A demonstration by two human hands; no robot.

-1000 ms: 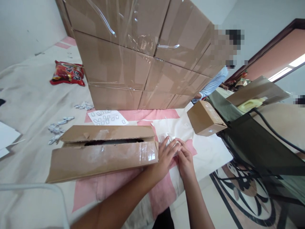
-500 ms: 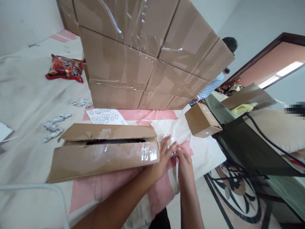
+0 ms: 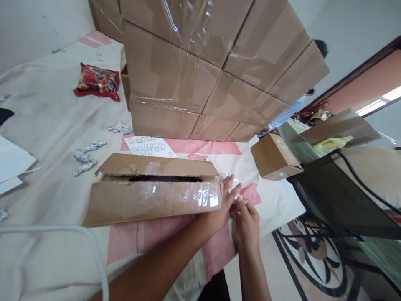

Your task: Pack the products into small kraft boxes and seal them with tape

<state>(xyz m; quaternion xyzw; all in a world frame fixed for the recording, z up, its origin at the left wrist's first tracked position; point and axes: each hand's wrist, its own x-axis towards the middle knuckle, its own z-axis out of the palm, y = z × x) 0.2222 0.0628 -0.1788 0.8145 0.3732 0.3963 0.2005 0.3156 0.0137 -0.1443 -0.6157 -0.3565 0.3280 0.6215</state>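
Observation:
My left hand point(image 3: 227, 201) rests against the right end of a long, taped cardboard box point(image 3: 150, 202), its fingers stretched out and apart. Close beside it, my right hand point(image 3: 247, 215) is closed, thumb and fingers pinched at a small white crumpled piece point(image 3: 237, 196). What that piece is made of cannot be made out, and the fingers partly cover it. A dark slot shows between the flaps on top of the long box. Behind the box lies a white sheet with small drawn shapes point(image 3: 149, 146).
Stacked, film-wrapped cartons point(image 3: 175, 79) tower behind. A small carton point(image 3: 274, 156) stands to the right. On the left lie a red snack packet point(image 3: 97, 81), several twisted paper bits point(image 3: 84, 159) and white sheets point(image 3: 14, 163). A person's blue sleeve point(image 3: 286, 113) shows behind the cartons.
The view has shifted, so most things appear further right. My right hand's fingers have curled in more tightly around the white piece. My left hand stays at the box end.

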